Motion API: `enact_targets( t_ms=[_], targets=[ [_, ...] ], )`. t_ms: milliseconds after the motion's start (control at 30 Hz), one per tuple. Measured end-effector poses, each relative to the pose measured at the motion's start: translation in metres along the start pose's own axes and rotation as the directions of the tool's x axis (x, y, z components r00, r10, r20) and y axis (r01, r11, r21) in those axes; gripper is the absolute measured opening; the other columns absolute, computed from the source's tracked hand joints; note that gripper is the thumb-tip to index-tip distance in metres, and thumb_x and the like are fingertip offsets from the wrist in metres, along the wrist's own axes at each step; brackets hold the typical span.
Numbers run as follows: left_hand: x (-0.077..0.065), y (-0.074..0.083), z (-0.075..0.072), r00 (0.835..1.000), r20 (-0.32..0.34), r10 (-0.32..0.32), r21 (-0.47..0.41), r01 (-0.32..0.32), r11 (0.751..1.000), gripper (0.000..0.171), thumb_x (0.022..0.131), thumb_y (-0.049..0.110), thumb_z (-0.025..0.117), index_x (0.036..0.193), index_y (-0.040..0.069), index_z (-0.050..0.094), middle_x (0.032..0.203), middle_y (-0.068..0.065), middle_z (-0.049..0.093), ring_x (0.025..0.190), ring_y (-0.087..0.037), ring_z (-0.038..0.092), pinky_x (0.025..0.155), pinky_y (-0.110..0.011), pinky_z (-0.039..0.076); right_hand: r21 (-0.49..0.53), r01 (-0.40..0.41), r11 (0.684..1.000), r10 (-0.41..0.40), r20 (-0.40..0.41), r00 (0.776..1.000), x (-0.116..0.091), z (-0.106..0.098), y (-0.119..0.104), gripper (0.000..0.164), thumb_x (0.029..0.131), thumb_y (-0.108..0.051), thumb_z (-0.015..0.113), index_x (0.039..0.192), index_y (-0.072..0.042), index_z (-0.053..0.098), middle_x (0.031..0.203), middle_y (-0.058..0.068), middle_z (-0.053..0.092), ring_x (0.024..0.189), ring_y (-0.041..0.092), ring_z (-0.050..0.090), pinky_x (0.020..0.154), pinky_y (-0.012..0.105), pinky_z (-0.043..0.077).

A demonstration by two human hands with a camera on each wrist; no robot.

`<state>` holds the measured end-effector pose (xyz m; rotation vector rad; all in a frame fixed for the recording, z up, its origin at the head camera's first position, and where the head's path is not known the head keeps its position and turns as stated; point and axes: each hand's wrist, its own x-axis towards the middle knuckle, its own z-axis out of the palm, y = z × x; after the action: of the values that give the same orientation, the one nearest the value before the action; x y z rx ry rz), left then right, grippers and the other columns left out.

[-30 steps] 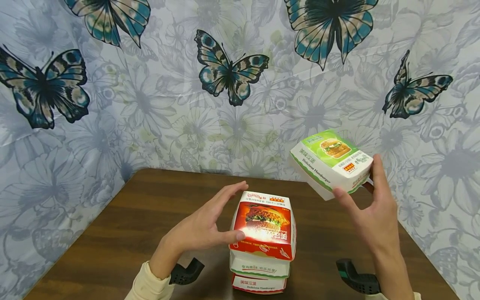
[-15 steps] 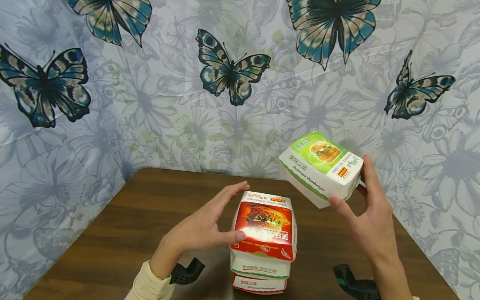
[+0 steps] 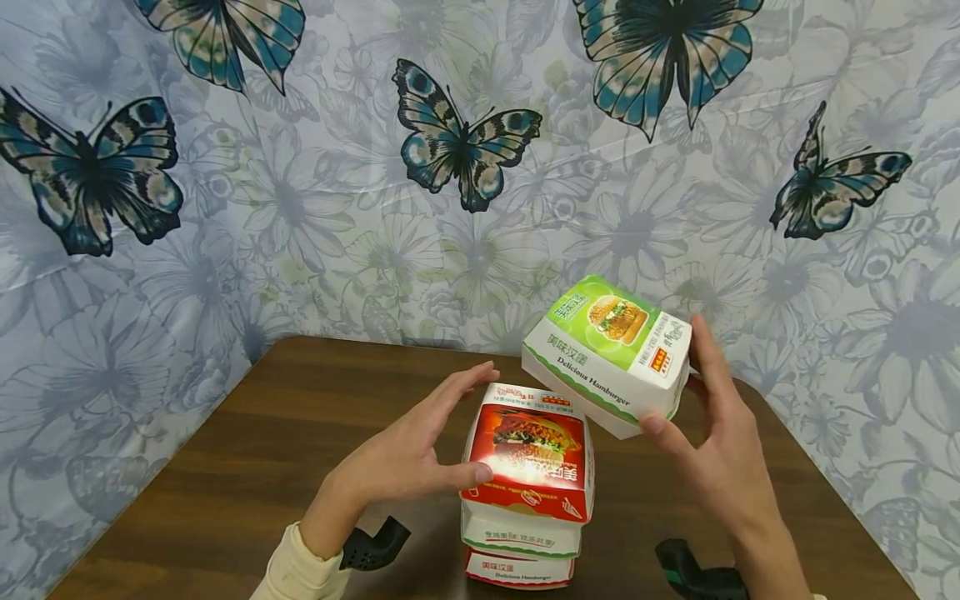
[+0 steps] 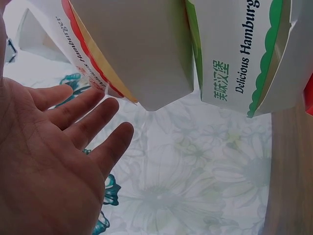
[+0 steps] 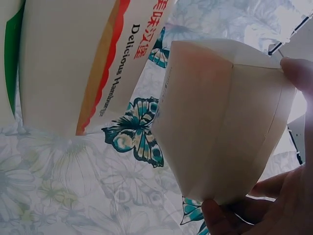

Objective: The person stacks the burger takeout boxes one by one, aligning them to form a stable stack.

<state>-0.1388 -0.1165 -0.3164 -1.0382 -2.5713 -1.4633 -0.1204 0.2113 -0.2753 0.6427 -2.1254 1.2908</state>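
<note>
Three hamburger boxes stand stacked on the table: a red hamburger box [image 3: 531,454] on top, a white one with green trim [image 3: 521,531] below, and a white one with red trim [image 3: 519,570] at the bottom. My left hand [image 3: 401,454] is beside the top box, its fingers spread and fairly straight in the left wrist view; whether the thumb touches the box I cannot tell. Tilted in the air, a green-topped hamburger box [image 3: 603,354] is held by my right hand [image 3: 723,454], thumb at the near corner, fingers behind. Its plain underside [image 5: 220,122] faces the right wrist camera.
The brown wooden table [image 3: 300,433] extends around the stack. Behind it hangs a pale floral cloth [image 3: 322,208] with butterflies. Black wrist straps [image 3: 375,543] show at both wrists.
My right hand has carried the green-topped hamburger box left and down, so its left end now overlaps the far corner of the stack in the head view. My left hand has stayed in place.
</note>
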Motion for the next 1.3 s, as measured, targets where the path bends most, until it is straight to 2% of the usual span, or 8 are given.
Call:
enact_targets(
  t_ms=[167,333,567,833,1100,1300],
  targets=[
    [0.000,-0.001,0.000,1.000,0.005,0.023,0.004,-0.023,1.000,0.094,0.089,0.037,0.079,0.161,0.041,0.019,0.164,0.014,0.031,0.150,-0.014,0.032,0.120,-0.058,0.032,0.023,0.062,0.998,-0.064,0.064,0.996,-0.001,0.001,0.001,0.100,0.083,-0.002,0.076,0.165,-0.021,0.023,0.162,0.008,0.040,0.132,0.005,0.049,0.108,0.011,0.036],
    [0.001,-0.003,-0.001,0.999,-0.003,0.037,0.016,-0.037,0.999,0.096,0.089,0.037,0.079,0.163,0.037,0.018,0.162,0.016,0.032,0.151,-0.019,0.033,0.120,-0.058,0.032,0.051,0.104,0.993,-0.109,0.112,0.988,-0.001,0.003,0.003,0.104,0.079,-0.001,0.081,0.165,-0.017,0.024,0.161,0.010,0.041,0.132,0.007,0.050,0.111,0.013,0.035],
    [-0.001,-0.002,-0.002,0.999,-0.008,0.041,0.034,-0.041,0.999,0.099,0.088,0.041,0.078,0.164,0.038,0.014,0.164,0.014,0.030,0.152,-0.020,0.032,0.120,-0.058,0.033,0.082,0.067,0.994,-0.081,0.188,0.979,-0.003,0.006,0.004,0.108,0.078,0.000,0.080,0.166,-0.017,0.019,0.162,0.012,0.039,0.142,0.013,0.042,0.115,0.015,0.032],
    [-0.001,-0.002,-0.003,0.998,-0.006,0.058,0.034,-0.058,0.998,0.102,0.088,0.040,0.079,0.166,0.028,0.013,0.165,0.012,0.028,0.152,-0.021,0.031,0.119,-0.060,0.033,0.146,0.058,0.988,-0.090,0.226,0.970,-0.004,0.010,0.002,0.111,0.076,0.003,0.080,0.166,-0.018,0.019,0.159,0.015,0.040,0.142,0.017,0.040,0.116,0.017,0.032],
    [-0.002,-0.003,-0.005,0.997,-0.010,0.077,0.028,-0.077,0.997,0.101,0.089,0.043,0.077,0.164,0.038,0.010,0.166,0.012,0.026,0.152,-0.019,0.030,0.118,-0.063,0.032,0.216,0.053,0.975,-0.105,0.240,0.965,-0.005,0.013,0.004,0.105,0.077,0.005,0.077,0.165,-0.013,0.023,0.163,0.018,0.035,0.149,0.019,0.037,0.118,0.017,0.031],
    [-0.004,-0.004,-0.007,0.996,-0.031,0.089,0.012,-0.089,0.996,0.092,0.093,0.055,0.068,0.164,0.038,0.012,0.167,0.010,0.027,0.152,-0.024,0.031,0.116,-0.065,0.033,0.260,0.057,0.964,-0.124,0.249,0.960,-0.005,0.015,0.005,0.103,0.077,0.006,0.076,0.164,-0.010,0.024,0.166,0.019,0.030,0.151,0.018,0.036,0.118,0.016,0.031]
  ],
)
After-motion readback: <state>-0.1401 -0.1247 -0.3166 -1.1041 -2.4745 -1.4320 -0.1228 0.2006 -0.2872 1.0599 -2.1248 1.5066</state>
